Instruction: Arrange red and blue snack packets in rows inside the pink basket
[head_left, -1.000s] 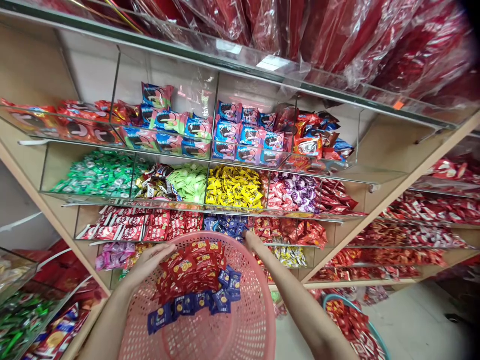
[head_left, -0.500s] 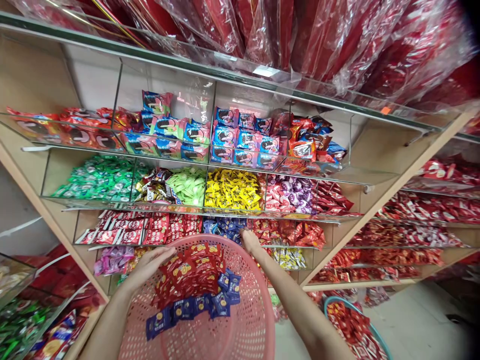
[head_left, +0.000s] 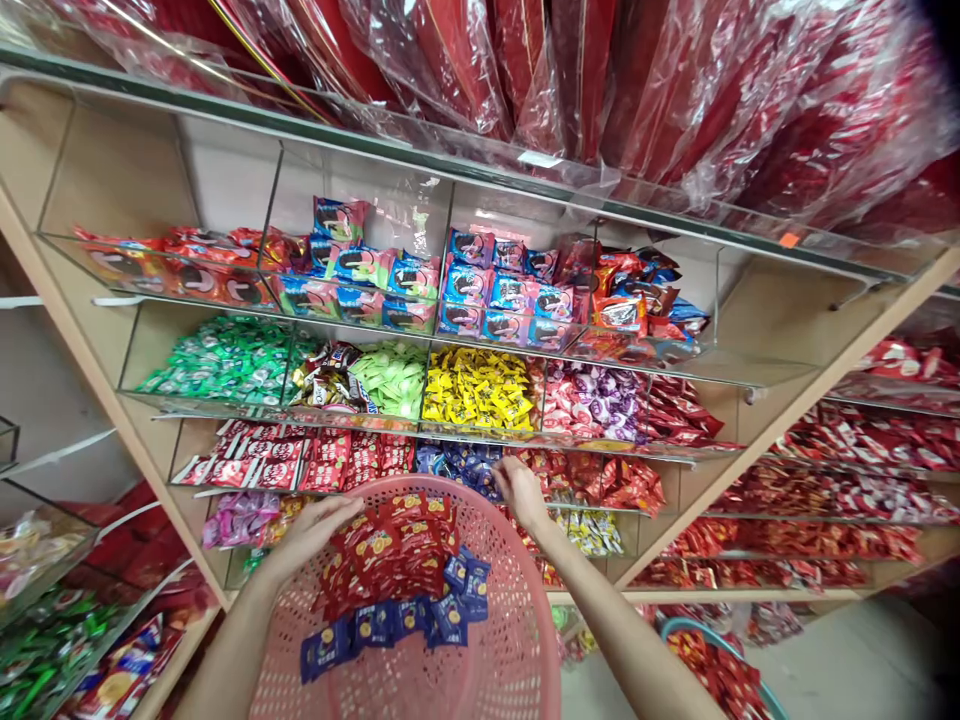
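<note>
A pink perforated basket (head_left: 517, 640) holds a heap of red packets (head_left: 386, 555) and several dark blue packets (head_left: 409, 618). My left hand (head_left: 315, 530) lies at the basket's left rim, its fingers stretched out beside the red packets. Over the far rim, my right hand (head_left: 521, 492) is at the right end of a shelf compartment of dark blue packets (head_left: 459, 465). Its fingers are curled together, and what they hold, if anything, is too small to make out.
Glass shelves hold yellow packets (head_left: 478, 390), green sweets (head_left: 232, 360) and blue-pink packs (head_left: 480, 285). Plastic-wrapped red items (head_left: 540, 70) lie on top. A slanted wooden panel (head_left: 787, 415) stands at right, near a teal-rimmed basket (head_left: 765, 690) on the floor.
My right hand has drawn back slightly from the blue packets, and more of it shows. The view has shifted, so the shelves appear a little lower and further right.
</note>
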